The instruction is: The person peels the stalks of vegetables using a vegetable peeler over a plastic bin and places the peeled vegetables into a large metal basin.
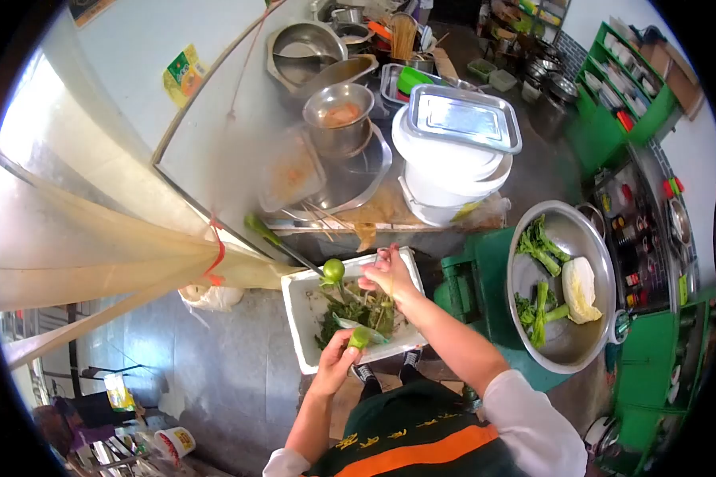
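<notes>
Over a white foam box (297, 326) with leafy green scraps (338, 318) in it, my left hand (338, 362) is closed on a light green vegetable piece (359, 338). My right hand (388, 274) is above the box's far right part, fingers bent; what it holds, if anything, is too small to tell. A round green fruit or vegetable (333, 270) shows just left of my right hand. A green and clear wrapper (366, 330) lies among the scraps near my left hand.
At right, a metal basin (565, 362) holds green stalks (539, 314) and a pale cabbage (581, 290) on a green stand (477, 278). Beyond the box are white buckets (445, 179), a metal pot (338, 119) and trays. A plastic curtain (119, 238) hangs left.
</notes>
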`<act>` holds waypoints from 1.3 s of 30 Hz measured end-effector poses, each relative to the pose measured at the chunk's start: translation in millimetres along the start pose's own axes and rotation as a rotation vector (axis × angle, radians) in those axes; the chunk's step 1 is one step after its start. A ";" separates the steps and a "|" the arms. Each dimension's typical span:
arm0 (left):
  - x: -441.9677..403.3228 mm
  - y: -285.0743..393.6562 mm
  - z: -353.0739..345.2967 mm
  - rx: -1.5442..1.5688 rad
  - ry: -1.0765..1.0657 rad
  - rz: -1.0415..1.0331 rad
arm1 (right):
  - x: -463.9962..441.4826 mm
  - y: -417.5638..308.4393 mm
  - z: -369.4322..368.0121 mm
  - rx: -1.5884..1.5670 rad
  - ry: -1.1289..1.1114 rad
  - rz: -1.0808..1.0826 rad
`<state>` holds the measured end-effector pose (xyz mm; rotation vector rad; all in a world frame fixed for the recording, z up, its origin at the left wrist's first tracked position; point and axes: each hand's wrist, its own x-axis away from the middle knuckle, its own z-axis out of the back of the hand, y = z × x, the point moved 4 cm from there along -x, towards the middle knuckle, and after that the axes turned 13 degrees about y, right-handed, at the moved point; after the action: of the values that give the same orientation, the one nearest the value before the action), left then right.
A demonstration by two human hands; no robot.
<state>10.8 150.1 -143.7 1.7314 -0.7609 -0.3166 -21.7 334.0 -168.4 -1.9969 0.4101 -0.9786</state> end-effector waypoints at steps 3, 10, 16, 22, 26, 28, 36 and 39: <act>-2.8 -3.4 0.4 -0.034 -0.013 -0.008 | 26.8 -11.9 -14.5 -0.059 -0.062 -0.009; -4.9 -7.3 -5.5 0.036 0.044 0.030 | 64.0 -25.1 -32.9 0.052 -0.199 0.314; -3.0 -8.5 -3.9 0.084 0.116 0.076 | 51.3 -17.2 -27.3 0.103 -0.158 0.319; 1.5 2.5 -9.5 0.244 0.001 0.036 | 16.4 -7.3 -5.0 -0.015 -0.006 0.259; 1.3 -4.3 -9.6 0.255 0.041 0.113 | 57.0 -25.0 -26.8 -0.090 -0.151 0.168; -0.8 -5.3 -9.5 0.253 0.086 0.131 | 62.2 -20.3 -31.1 -0.064 -0.176 0.243; 5.6 7.5 -11.4 0.279 -0.113 0.063 | 11.3 -8.6 -0.5 0.063 0.037 0.205; 2.0 7.4 -7.4 0.260 -0.053 0.087 | 13.9 -9.8 -3.9 -0.060 0.036 0.125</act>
<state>14.2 153.5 -134.1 1.9320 -0.9460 -0.2117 -16.5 329.3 -152.4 -1.9841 0.5828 -0.9349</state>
